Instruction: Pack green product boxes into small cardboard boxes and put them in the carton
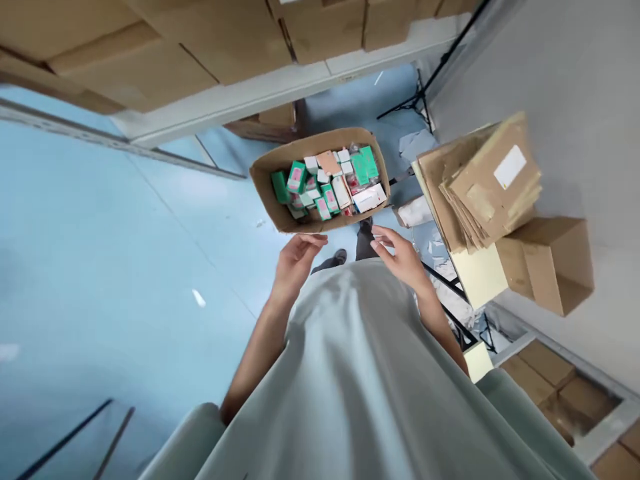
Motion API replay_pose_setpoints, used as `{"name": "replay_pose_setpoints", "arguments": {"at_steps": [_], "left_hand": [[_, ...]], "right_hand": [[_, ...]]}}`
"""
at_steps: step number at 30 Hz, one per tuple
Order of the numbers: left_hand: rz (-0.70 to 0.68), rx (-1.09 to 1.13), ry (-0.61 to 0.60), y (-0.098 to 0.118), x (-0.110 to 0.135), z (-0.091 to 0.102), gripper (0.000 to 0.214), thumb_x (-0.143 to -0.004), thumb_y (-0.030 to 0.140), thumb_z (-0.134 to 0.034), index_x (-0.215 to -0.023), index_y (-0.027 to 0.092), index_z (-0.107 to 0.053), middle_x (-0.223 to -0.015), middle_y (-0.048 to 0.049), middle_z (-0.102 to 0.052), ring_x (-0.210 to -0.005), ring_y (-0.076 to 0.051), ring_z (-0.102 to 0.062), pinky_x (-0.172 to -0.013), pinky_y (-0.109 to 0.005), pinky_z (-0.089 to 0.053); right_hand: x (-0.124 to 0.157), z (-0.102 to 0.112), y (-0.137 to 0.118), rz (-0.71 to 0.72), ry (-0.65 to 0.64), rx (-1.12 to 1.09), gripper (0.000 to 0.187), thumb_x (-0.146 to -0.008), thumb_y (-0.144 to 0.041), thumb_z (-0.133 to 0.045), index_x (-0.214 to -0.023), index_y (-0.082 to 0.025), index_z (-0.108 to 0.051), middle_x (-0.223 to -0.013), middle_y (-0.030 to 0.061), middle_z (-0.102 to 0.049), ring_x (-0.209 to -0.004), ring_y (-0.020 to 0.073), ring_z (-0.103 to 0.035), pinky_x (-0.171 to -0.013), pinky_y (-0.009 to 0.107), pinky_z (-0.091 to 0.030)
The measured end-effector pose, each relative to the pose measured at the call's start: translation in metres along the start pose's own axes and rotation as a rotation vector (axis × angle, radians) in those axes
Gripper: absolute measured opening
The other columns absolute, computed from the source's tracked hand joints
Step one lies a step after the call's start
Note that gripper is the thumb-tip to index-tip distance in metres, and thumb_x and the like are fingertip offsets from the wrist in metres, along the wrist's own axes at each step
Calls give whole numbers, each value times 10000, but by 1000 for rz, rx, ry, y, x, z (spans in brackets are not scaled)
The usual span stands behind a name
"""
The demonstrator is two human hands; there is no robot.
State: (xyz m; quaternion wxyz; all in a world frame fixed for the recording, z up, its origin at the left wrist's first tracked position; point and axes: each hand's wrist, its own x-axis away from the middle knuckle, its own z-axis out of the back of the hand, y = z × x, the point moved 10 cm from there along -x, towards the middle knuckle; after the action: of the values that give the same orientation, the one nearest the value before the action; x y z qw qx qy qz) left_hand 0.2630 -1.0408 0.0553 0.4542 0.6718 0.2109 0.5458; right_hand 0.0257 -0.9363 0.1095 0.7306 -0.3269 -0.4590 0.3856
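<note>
I look straight down over my pale shirt at a blue floor. An open cardboard box (265,180) stands on the floor ahead of my feet, filled with several small green, white and pink packets (327,183). My left hand (295,261) hovers just short of the box's near edge, fingers loosely curled and apart, holding nothing. My right hand (400,257) is at the same height to the right, fingers spread, also holding nothing. Both hands are apart from the box.
A stack of flattened cardboard (485,183) and an open brown carton (550,263) lie at the right by a white wall. Shelving with large cartons (165,53) runs along the top. White papers (415,212) and a black stand (415,100) lie near the box.
</note>
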Motion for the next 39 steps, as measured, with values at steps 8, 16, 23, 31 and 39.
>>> {"name": "replay_pose_setpoints", "arguments": {"at_steps": [8, 16, 23, 31, 39], "left_hand": [[231, 24, 337, -45, -16, 12, 272, -940, 500, -801, -941, 266, -663, -1258, -77, -833, -1248, -280, -788, -1213, -502, -585], [321, 75, 239, -67, -61, -34, 333, -968, 548, -809, -949, 268, -631, -1254, -103, -826, -1262, -310, -782, -1145, -503, -617], [299, 77, 154, -90, -123, -35, 271, -988, 494, -762, -949, 276, -607, -1288, -93, -817, -1306, -323, -763, -1167, -503, -595], [220, -64, 149, -124, -191, 3, 173, -988, 312, -604, -1092, 266, -736, -1240, -72, -824, -1232, -288, -775, -1162, -453, -594], [238, -269, 258, -272, -335, 81, 396, -930, 245, -771, -1315, 180, -710, -1360, -158, -756, -1336, -357, -718, -1243, -525, -540]], "right_hand": [[-134, -13, 54, -83, -347, 125, 504, -1125, -561, -660, -1542, -279, -702, -1547, 97, -766, -1323, 270, -790, -1223, 471, -610], [-191, -44, 90, -162, -419, 136, 489, -1141, -544, -649, -1551, -282, -695, -1539, 102, -770, -1323, 276, -798, -1214, 468, -619], [-213, -72, 100, -198, -406, 102, 516, -1138, -600, -641, -1565, -314, -694, -1524, 102, -776, -1326, 284, -801, -1202, 485, -634], [-248, -132, 133, -237, -407, 35, 455, -1111, -555, -705, -1490, -307, -742, -1454, 97, -810, -1273, 294, -826, -1177, 496, -657], [-363, -257, 232, -260, -512, 103, 446, -1119, -478, -712, -1472, -207, -742, -1421, 156, -810, -1366, 303, -788, -1226, 505, -608]]}}
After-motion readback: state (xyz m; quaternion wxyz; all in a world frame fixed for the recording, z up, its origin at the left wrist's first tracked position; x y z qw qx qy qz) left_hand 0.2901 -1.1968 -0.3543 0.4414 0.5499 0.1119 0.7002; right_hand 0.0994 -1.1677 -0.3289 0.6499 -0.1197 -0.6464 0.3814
